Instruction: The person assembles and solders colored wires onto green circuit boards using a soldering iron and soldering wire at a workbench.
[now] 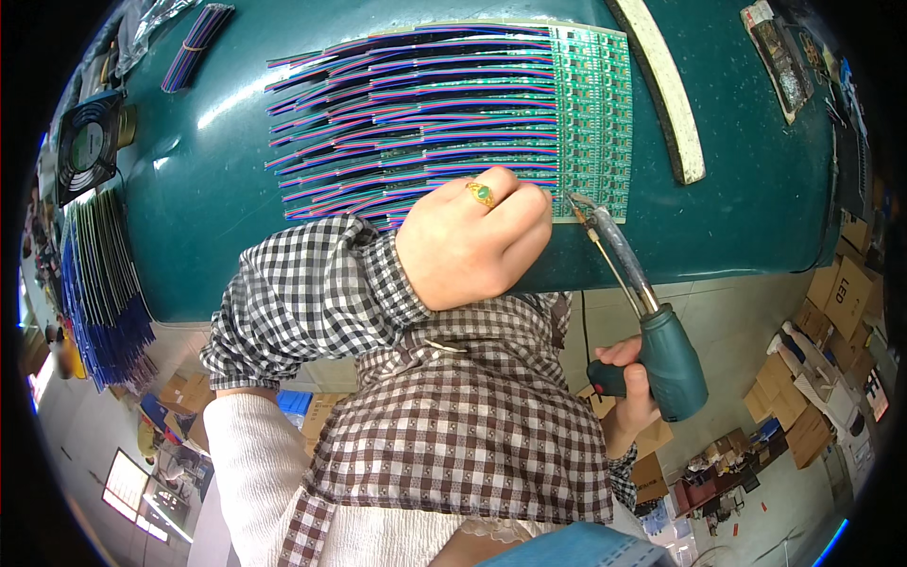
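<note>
A green circuit board panel (595, 123) lies on the table, with many rows of small parts. Bundles of thin coloured wires (406, 104) run leftward from its left edge in rows. Over the nearest rows my left hand (480, 231), with a ring on one finger, is closed beside the board's left edge. Its fingertips and whatever they pinch are hidden beneath it. My right hand (633, 383) grips the handle of a dark green soldering gun (673, 364). The gun's tip points up and left, at the board's near left corner, just right of my left fingers.
The green table (217, 227) ends close to my body. A curved pale strip (666, 94) lies right of the board. At the left are a small fan (90, 146), a tied wire bundle (196, 47) and hanging wires (104, 293). Cardboard boxes (841, 293) stand on the floor at right.
</note>
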Action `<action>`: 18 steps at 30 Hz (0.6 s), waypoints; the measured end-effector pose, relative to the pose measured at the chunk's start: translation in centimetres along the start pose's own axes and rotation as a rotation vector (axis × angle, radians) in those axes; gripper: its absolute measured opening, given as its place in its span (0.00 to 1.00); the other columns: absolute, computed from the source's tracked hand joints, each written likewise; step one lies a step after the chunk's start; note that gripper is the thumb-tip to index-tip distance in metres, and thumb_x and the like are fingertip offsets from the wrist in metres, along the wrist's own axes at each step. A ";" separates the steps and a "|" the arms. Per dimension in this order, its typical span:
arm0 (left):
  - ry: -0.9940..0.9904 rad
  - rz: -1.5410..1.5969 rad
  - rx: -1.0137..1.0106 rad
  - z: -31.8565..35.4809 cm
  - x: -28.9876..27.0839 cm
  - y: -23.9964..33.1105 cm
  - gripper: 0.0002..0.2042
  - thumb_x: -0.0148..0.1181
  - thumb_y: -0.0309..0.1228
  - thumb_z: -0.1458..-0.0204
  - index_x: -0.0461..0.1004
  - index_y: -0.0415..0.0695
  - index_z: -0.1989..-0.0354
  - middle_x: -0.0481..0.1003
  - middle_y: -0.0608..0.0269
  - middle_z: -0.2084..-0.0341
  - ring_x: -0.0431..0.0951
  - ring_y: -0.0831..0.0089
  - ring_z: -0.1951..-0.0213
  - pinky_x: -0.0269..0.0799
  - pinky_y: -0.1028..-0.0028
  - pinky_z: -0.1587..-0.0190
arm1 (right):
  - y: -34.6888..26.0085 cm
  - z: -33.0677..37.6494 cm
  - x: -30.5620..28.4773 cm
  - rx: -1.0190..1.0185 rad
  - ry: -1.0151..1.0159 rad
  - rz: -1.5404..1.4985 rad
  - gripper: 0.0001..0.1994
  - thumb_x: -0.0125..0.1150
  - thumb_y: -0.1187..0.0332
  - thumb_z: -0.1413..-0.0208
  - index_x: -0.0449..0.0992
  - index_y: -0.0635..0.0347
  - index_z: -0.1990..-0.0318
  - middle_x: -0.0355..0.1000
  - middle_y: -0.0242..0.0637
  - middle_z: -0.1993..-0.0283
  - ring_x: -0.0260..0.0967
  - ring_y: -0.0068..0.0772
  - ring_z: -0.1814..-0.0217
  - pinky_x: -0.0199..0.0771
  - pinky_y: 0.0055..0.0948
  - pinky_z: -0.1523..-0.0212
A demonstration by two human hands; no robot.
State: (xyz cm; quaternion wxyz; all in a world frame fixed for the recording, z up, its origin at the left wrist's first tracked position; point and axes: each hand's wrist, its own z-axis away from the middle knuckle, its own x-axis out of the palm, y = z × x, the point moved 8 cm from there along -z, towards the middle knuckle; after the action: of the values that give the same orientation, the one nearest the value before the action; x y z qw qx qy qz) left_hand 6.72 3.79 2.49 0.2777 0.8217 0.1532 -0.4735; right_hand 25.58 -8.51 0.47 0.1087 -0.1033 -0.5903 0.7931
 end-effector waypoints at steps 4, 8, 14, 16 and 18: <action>0.000 -0.003 -0.001 0.0 0.0 0.0 0.17 0.59 0.25 0.66 0.76 0.33 0.63 0.68 0.63 0.72 0.72 0.71 0.69 0.71 0.77 0.71 | -0.1 0.0 -0.1 -0.040 -0.028 0.026 0.16 0.58 0.64 0.46 0.70 0.75 0.65 0.70 0.48 0.70 0.71 0.39 0.70 0.79 0.39 0.65; -0.005 -0.007 0.002 0.0 0.0 0.0 0.17 0.59 0.25 0.66 0.76 0.33 0.63 0.69 0.63 0.71 0.72 0.71 0.69 0.71 0.77 0.71 | -0.4 -0.2 0.2 -0.019 0.008 0.051 0.18 0.58 0.64 0.46 0.70 0.76 0.62 0.72 0.52 0.66 0.73 0.40 0.69 0.79 0.37 0.67; 0.009 0.015 -0.013 0.1 0.0 -0.1 0.17 0.59 0.25 0.66 0.76 0.32 0.63 0.69 0.61 0.70 0.72 0.70 0.69 0.72 0.76 0.70 | -0.1 0.0 -0.1 -0.011 -0.020 0.034 0.19 0.58 0.63 0.46 0.70 0.76 0.61 0.72 0.53 0.65 0.73 0.40 0.68 0.79 0.34 0.69; 0.013 0.018 -0.015 0.1 0.0 -0.1 0.18 0.59 0.25 0.66 0.76 0.32 0.63 0.70 0.61 0.70 0.72 0.70 0.69 0.72 0.76 0.70 | 0.0 0.0 -0.1 -0.003 -0.032 0.042 0.18 0.58 0.62 0.47 0.70 0.75 0.62 0.71 0.50 0.68 0.72 0.39 0.68 0.79 0.35 0.68; 0.018 0.029 -0.015 0.1 -0.1 -0.1 0.18 0.59 0.24 0.66 0.76 0.32 0.63 0.70 0.60 0.70 0.72 0.70 0.69 0.72 0.76 0.70 | 0.0 0.1 -0.1 -0.013 -0.019 0.037 0.18 0.58 0.63 0.47 0.70 0.75 0.63 0.70 0.48 0.69 0.71 0.39 0.69 0.79 0.36 0.67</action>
State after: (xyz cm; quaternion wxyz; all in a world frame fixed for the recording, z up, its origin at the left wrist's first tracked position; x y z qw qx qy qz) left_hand 6.56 3.85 2.47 0.2894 0.8259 0.1475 -0.4609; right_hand 25.69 -8.60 0.54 0.0877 -0.1072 -0.5944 0.7922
